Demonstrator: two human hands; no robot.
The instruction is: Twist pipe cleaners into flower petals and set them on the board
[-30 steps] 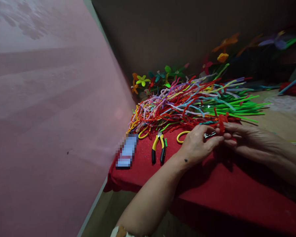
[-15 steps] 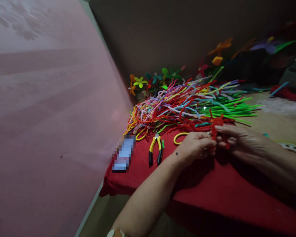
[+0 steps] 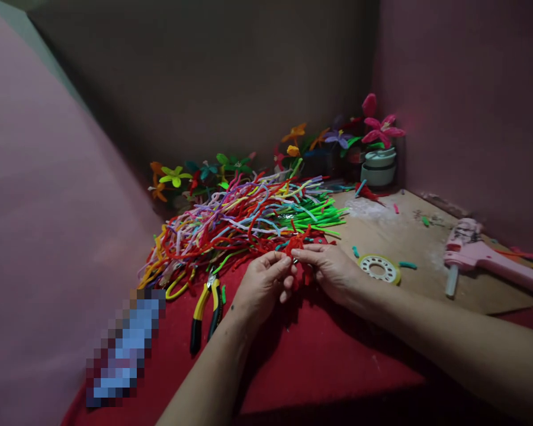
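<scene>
My left hand (image 3: 266, 281) and my right hand (image 3: 333, 269) meet over the red cloth (image 3: 320, 349), fingertips nearly touching. Between them is a fuzzy red pipe-cleaner piece (image 3: 298, 244), with strands sticking up and hanging down. Both hands pinch it between thumb and fingers. A small shiny bit shows by the fingertips, too small to make out. Behind the hands spreads a heap of coloured pipe cleaners (image 3: 231, 213), green ones at its right end. Yellow-and-black pliers (image 3: 198, 310) lie left of my left hand.
A blurred-out flat object (image 3: 127, 349) lies at the left edge. On the brown board (image 3: 426, 236) are a tape roll (image 3: 393, 271), snippets and a pink glue gun (image 3: 484, 254). Pipe-cleaner flowers (image 3: 384, 131) and a grey-green pot (image 3: 378, 168) stand behind. A yellow scissor handle (image 3: 177, 287) pokes out from the heap.
The view has swung right, so the table's things appear further left and the glue gun and pot are now in view. Both hands still hold the red piece, with the left fingers shifted slightly.
</scene>
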